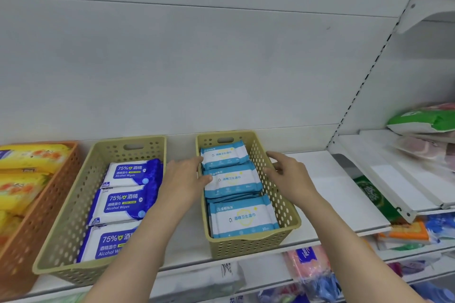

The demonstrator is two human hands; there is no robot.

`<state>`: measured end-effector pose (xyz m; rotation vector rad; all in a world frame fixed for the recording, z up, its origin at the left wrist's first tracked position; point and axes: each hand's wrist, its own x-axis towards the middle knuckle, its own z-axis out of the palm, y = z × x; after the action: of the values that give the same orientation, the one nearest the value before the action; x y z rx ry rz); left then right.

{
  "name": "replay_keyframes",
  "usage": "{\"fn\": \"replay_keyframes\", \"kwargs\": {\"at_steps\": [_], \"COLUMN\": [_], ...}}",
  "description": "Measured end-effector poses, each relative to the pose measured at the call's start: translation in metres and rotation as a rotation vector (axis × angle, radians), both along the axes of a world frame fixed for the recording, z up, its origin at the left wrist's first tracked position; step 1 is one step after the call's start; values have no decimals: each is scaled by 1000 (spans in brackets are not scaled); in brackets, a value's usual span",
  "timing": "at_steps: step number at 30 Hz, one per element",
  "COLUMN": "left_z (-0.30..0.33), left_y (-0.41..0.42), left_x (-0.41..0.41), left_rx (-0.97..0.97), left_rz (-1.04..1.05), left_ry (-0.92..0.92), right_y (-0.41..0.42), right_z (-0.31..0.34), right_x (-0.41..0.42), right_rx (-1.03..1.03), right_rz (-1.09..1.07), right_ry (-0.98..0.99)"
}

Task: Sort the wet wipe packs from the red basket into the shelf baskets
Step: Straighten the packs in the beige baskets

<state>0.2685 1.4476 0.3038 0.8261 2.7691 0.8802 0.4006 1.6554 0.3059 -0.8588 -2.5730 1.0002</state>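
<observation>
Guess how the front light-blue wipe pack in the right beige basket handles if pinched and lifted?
The front light-blue pack looks like a soft film pouch, so it probably sags slightly. Its glossy wrap may be slippery. It lies flat in the right beige basket, so rolling seems unlikely.

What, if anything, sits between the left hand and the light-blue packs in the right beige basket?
Nothing visible. The left hand reaches over the right beige basket's left wall and its fingertips already touch the light-blue packs. The right hand is at the outside of the right wall, which stands between it and the packs.
</observation>
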Motion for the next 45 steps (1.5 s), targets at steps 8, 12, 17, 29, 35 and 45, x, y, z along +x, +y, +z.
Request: {"fn": "replay_keyframes", "kwargs": {"at_steps": [8,12,17,29,35,45], "left_z": [9,4,2,10,13,-4], "left_y": [-9,-17,-21,-58,-155,-220], "left_x": [-3,-8,-10,-20,-47,-65], "left_rx": [-160,-162,-141,-48,-130,-117], "left_rz": [60,89,94,93,200,-7], "left_ry": [168,188,144,188,293,279], "right_y": [-13,-20,-23,-40,-146,-230], "right_z": [-1,-3,-4,30,48,-1], "right_x": [-10,-16,-19,-31,-58,-86], "right_rx": [87,90,82,253,112,323], "right_rz": [-10,10,-12,1,289,70], "right_ry": [6,21,28,11,99,-198]}}
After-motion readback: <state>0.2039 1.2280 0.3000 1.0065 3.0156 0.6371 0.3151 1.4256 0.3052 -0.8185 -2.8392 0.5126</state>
